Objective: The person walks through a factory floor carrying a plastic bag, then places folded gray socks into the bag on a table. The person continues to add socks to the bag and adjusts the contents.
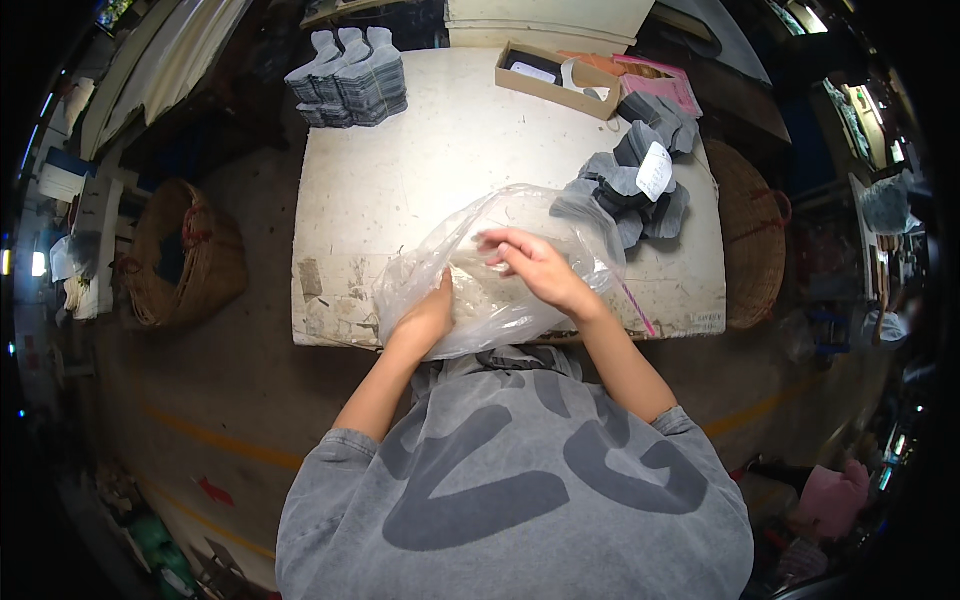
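A clear plastic bag [490, 285] lies spread and crumpled at the near edge of the white table [440, 150]. My left hand [430, 315] grips the bag's left side, its fingers partly hidden by the film. Over the middle of the bag is my right hand [535, 268], its fingers loosely bent and apart, with nothing seen in them. Just beyond the bag's right side sits a loose heap of grey cut pieces [605, 195], with a white tag [655, 170] on top. Some of these pieces show through the film.
Neat stacks of grey sock-shaped pieces [355, 85] stand at the far left. A cardboard box [555, 85] with small items and a pink booklet [665, 85] lie at the far right. Wicker baskets flank the table, left [190, 255] and right [745, 235]. Someone in pink [835, 495] is behind at right.
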A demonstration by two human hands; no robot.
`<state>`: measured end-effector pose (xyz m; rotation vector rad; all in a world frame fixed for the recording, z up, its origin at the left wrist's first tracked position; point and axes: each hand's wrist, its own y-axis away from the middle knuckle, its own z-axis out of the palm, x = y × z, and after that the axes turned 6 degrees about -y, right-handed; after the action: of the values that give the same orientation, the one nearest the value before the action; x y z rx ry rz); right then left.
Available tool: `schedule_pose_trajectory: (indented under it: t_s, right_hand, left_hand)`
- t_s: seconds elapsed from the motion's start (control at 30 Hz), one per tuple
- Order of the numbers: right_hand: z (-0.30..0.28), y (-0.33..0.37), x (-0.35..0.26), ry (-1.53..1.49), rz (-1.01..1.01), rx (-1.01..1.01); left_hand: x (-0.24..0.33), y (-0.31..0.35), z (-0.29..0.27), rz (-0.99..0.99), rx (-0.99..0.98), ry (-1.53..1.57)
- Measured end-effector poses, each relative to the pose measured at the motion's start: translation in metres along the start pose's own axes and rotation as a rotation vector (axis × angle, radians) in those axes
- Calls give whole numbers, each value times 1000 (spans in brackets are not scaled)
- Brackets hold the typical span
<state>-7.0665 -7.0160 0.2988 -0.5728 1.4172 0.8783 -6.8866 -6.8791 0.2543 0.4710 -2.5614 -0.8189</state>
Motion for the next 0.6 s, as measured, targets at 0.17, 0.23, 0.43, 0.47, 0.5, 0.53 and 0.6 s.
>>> schedule_pose_trajectory:
  t_s: [0.17, 0.23, 0.43, 0.47, 0.5, 0.53, 0.6]
  right_hand:
    - [12, 28, 32, 678, 290, -187]
    - [17, 35, 40, 977, 404, -253]
    - [17, 28, 63, 1264, 536, -316]
    - [15, 27, 67, 1301, 492, -299]
    - [14, 25, 69, 1305, 508, -309]
    - [13, 23, 71, 1310, 483, -303]
    - [13, 19, 68, 1307, 450, -340]
  left_hand:
    - [-8, 7, 15, 191, -167, -7]
    - [-16, 9, 21, 216, -202, -28]
    - [-10, 20, 12, 224, -78, -23]
    - [-4, 24, 1, 196, -120, 21]
    - [0, 29, -12, 147, -194, 97]
    - [4, 35, -26, 113, -249, 182]
    - [-2, 53, -57, 223, -230, 326]
